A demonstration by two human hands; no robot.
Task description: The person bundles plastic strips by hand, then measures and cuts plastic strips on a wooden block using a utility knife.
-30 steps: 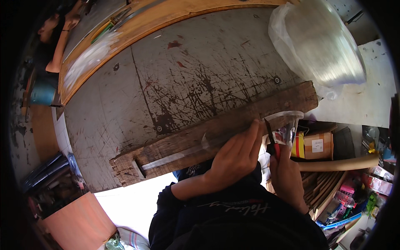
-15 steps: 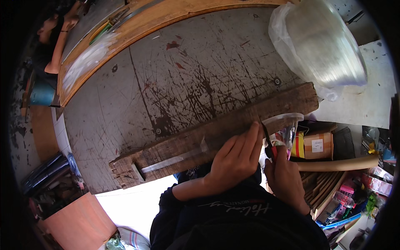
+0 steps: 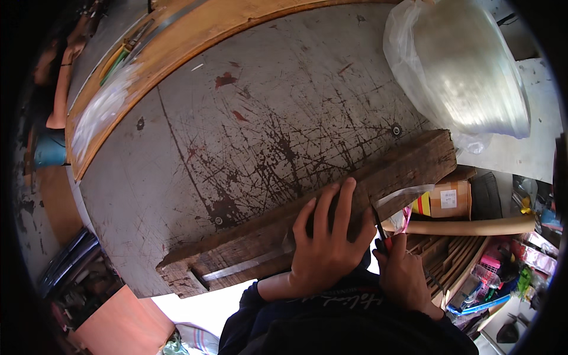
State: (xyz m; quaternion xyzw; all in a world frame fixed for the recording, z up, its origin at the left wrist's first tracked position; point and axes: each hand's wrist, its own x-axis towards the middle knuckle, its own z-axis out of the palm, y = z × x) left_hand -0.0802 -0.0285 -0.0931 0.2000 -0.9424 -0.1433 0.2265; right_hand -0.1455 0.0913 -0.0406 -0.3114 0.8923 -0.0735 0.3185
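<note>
A thick, worn wooden plank [image 3: 414, 160] lies slantwise along the near edge of the grey table. Along its near side runs a clear plastic strip [image 3: 234, 267], which passes beneath my left hand [image 3: 328, 236]. That hand rests on the plank with its fingers spread, pressing over the strip. My right hand [image 3: 405, 278] grips a knife [image 3: 380, 222] with a red handle and a dark narrow blade. The blade points up at the plank's near edge, just right of my left thumb. Beyond the blade, more clear plastic [image 3: 408, 191] stretches right along the plank.
A big roll of clear plastic [image 3: 467, 71] stands at the far right. The scratched grey tabletop [image 3: 266, 77] ends at a wooden rim [image 3: 195, 35]. Below right are a cardboard box [image 3: 452, 198], a cardboard tube [image 3: 473, 227] and clutter. Another person's arm [image 3: 61, 94] shows at far left.
My left hand has shifted slightly left and its fingers, close together before, are now spread. The knife has moved lower in view, and the plastic loop on the right now appears flatter.
</note>
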